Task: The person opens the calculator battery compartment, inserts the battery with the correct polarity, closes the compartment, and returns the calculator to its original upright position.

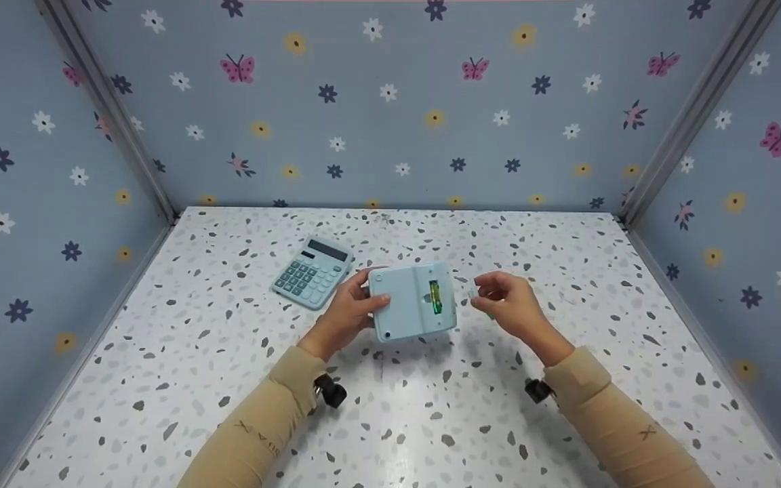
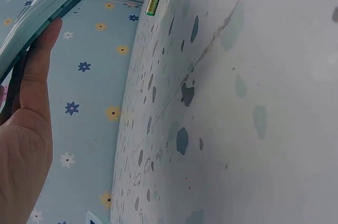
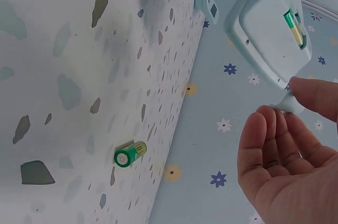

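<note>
My left hand [image 1: 344,313] grips a light blue calculator [image 1: 398,308] by its left edge, thumb on the back. The calculator is held above the table, its back turned up. A green and yellow battery [image 1: 435,297] lies in the uncovered slot in its back. To the right of it, apart from the calculator, my right hand [image 1: 518,308] pinches a small pale blue battery cover [image 3: 288,103] between thumb and fingers. A second green battery [image 3: 130,154] lies on the table below that hand, almost hidden by it in the head view.
Another light blue calculator [image 1: 314,272] lies face up on the speckled white table [image 1: 390,434], just beyond my left hand. Flowered blue panels [image 1: 390,135] stand at the back and both sides, with metal posts [image 1: 695,108] at the corners.
</note>
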`<state>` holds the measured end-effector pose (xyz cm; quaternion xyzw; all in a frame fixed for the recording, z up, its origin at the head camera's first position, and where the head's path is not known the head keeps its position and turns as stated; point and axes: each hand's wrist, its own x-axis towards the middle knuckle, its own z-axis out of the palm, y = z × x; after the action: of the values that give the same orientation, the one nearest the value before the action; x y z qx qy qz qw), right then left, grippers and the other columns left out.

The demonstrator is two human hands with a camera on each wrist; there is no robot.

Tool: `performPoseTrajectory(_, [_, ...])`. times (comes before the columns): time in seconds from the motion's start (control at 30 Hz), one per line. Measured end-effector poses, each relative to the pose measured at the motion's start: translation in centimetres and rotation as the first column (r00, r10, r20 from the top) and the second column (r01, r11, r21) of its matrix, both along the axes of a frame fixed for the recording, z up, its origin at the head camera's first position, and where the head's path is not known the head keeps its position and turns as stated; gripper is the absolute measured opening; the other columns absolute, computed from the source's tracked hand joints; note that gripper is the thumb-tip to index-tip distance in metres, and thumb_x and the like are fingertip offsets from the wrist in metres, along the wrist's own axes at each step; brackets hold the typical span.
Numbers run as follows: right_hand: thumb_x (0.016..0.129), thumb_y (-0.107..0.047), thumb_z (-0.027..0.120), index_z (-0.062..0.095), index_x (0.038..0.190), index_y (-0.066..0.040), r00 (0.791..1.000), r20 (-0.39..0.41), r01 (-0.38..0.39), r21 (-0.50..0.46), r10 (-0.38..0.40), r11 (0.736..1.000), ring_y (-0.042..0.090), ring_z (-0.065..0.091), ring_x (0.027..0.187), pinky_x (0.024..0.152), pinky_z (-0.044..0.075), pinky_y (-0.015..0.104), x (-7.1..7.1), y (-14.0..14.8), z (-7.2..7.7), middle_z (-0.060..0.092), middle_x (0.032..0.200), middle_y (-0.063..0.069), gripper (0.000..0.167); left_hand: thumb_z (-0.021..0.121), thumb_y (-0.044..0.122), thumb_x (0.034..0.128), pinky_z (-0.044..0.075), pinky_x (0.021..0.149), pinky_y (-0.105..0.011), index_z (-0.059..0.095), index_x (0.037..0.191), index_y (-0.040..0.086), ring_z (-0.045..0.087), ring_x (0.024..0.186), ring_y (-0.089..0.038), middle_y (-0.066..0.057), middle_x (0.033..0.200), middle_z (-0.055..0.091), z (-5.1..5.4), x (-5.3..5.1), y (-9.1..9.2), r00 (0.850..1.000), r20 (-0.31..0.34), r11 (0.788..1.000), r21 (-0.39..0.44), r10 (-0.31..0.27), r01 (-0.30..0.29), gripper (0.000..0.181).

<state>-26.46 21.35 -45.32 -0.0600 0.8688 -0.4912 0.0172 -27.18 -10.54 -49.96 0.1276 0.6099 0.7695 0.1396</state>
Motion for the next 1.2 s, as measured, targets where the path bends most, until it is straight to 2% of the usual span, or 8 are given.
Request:
performPoseTrajectory(0.3, [0.096, -0.005, 0.079, 0.073, 0.128, 0.0, 1.0, -0.014, -0.011, -0.019, 0.011, 1.0, 0.024, 0.066, 0.099, 0.08, 0.055, 0.025, 0.5, -1.2, 0.1, 0.073, 0.11, 0.015, 0.034, 0.068, 0.005, 0.1045, 0.067, 0.09, -0.046, 0.044, 0.161, 0.009, 0.074, 0.117, -0.024, -0.009, 0.14, 0.071, 0.1, 0.1, 0.2, 1.0, 0.007, 1.0, 0.007, -0.003, 0.003, 0.062])
performPoseTrajectory(0.5, [0.095, -0.001, 0.078, 0.073, 0.127, 0.004, 0.998, -0.053, -0.026, -0.048, 0.024, 0.998, 0.022, 0.065, 0.095, 0.079, 0.054, 0.024, 0.9, -1.9, -0.1, 0.074, 0.108, 0.017, 0.033, 0.067, 0.005, 0.1046, 0.067, 0.087, -0.044, 0.044, 0.161, 0.008, 0.075, 0.115, -0.022, -0.005, 0.135, 0.073, -0.1, -0.1, 0.3, 1.0, -0.008, 1.0, 0.007, -0.019, 0.019, 0.061])
performPoseTrajectory(0.87, [0.095, -0.002, 0.079, 0.073, 0.128, -0.001, 0.999, 0.002, -0.041, -0.07, 0.042, 0.997, 0.025, 0.065, 0.099, 0.086, 0.057, 0.027, 1.3, -2.7, 0.2, 0.073, 0.113, 0.015, 0.033, 0.068, 0.006, 0.1048, 0.068, 0.085, -0.044, 0.047, 0.16, 0.01, 0.075, 0.112, -0.022, -0.004, 0.134, 0.073, -0.1, -0.2, 0.4, 1.0, -0.007, 1.0, 0.013, -0.027, 0.028, 0.059])
performPoseTrajectory(1.2, [0.096, 0.0, 0.077, 0.074, 0.127, 0.001, 0.997, -0.028, -0.068, -0.078, 0.066, 0.995, 0.022, 0.066, 0.097, 0.084, 0.057, 0.027, 1.2, -3.4, -0.1, 0.075, 0.112, 0.016, 0.031, 0.069, 0.007, 0.1053, 0.068, 0.087, -0.044, 0.046, 0.16, 0.011, 0.075, 0.114, -0.023, -0.008, 0.137, 0.072, -0.3, -0.4, 0.8, 1.0, -0.001, 0.999, 0.008, -0.031, 0.031, 0.059])
